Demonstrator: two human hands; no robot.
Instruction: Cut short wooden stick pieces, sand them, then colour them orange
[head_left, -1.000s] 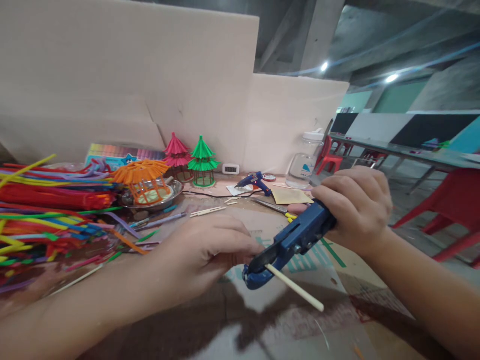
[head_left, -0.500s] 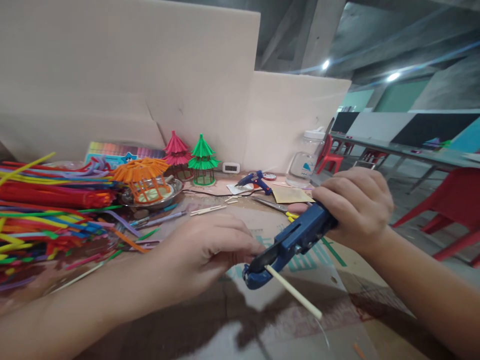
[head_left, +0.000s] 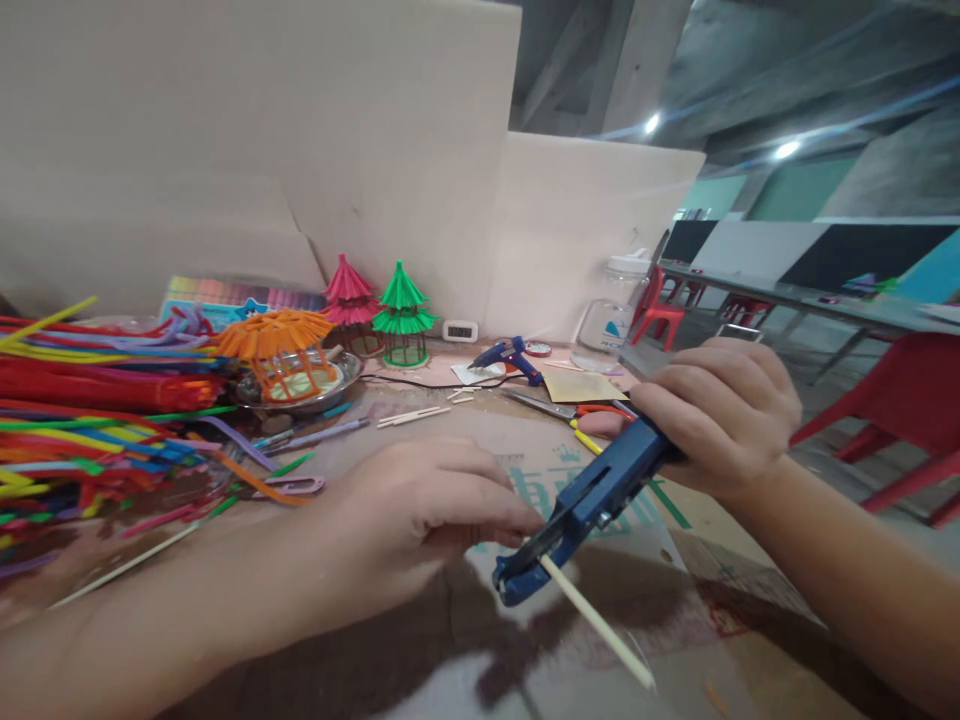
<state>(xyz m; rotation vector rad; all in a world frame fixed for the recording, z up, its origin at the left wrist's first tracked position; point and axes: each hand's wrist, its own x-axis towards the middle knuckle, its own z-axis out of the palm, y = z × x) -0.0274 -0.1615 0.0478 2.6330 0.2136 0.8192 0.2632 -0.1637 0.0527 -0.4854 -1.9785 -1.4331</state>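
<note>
My right hand (head_left: 720,415) is closed round the handles of blue cutting pliers (head_left: 581,505), whose jaws point down and to the left. A thin pale wooden stick (head_left: 596,622) sits in the jaws and juts out toward the lower right. My left hand (head_left: 416,515) is pinched at the jaws, fingertips on the stick's hidden near end. Both hands hover just above a cardboard sheet (head_left: 525,450) on the table.
A heap of coloured pipe cleaners (head_left: 97,410) fills the left. Behind stand an orange model (head_left: 281,350) on a metal dish, a pink model (head_left: 347,300) and a green model (head_left: 403,310), a blue glue gun (head_left: 506,357), scissors (head_left: 555,410), a plastic jar (head_left: 611,320). Red chairs (head_left: 892,410) stand at the right.
The pliers, the stick and both hands have shifted slightly to the right and lower in view. The stick's free end now points lower. The grip is unchanged.
</note>
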